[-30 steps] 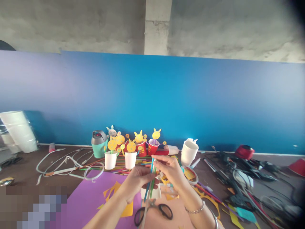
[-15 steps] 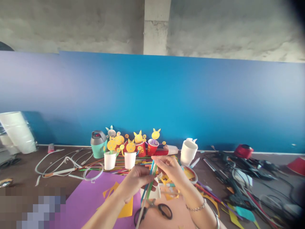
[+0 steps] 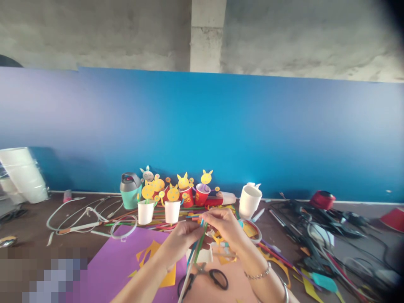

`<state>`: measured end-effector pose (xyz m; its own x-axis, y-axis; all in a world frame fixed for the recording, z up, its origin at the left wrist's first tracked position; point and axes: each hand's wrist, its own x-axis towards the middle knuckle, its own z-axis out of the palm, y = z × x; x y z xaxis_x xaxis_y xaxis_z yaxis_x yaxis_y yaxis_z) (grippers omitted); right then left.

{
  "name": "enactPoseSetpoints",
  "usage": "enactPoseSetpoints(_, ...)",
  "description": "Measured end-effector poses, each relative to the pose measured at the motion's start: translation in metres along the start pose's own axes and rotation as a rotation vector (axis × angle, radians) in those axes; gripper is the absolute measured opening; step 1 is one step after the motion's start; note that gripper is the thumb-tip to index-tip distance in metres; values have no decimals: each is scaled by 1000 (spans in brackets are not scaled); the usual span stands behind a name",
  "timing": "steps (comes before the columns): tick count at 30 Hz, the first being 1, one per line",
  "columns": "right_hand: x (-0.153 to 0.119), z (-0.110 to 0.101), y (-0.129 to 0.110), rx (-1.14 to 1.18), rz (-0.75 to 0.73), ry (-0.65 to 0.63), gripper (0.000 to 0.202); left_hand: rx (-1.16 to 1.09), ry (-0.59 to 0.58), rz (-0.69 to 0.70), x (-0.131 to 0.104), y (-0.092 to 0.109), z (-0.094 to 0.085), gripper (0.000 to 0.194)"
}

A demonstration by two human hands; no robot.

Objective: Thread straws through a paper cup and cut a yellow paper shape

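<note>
My left hand [image 3: 185,235] is closed around a small bunch of long, thin pipe cleaners [image 3: 199,250], blue, green and white, which slant down toward me. With thumb and fingers pinched, my right hand [image 3: 222,224] holds the top ends of the same bunch, close to my left fingertips. Below the hands lie scissors [image 3: 217,279] with black handles, on orange paper [image 3: 233,286]. Partly hidden behind the bunch is a white object [image 3: 205,256], perhaps a paper cup. Purple paper [image 3: 107,269] with cut yellow paper [image 3: 170,277] on it lies under my left forearm.
White cups [image 3: 172,212] and red cups [image 3: 202,196] hold yellow animal-faced figures at the back. Beside them stand a teal bottle [image 3: 130,195] and stacked white cups [image 3: 250,202]. Black glue guns [image 3: 318,256] and tangled cables lie right; a white cable [image 3: 91,210] loops left.
Both hands have come slightly lower with the pipe cleaners. My right fingertips are nearer to my left hand, and less of the bunch shows above it.
</note>
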<state>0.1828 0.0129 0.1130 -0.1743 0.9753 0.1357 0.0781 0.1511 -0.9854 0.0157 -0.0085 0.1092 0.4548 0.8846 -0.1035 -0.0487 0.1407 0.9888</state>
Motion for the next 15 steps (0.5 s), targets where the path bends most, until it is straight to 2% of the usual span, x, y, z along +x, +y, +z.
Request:
enactPoseSetpoints(10, -3, -3, -2, -30, 41, -109, 38, 35, -93, -19, 4, -7, -11, 37)
enactPoseSetpoints(15, 0, -4, 0, -59, 21, -60, 41, 21, -37, -47, 3, -6, -7, 40)
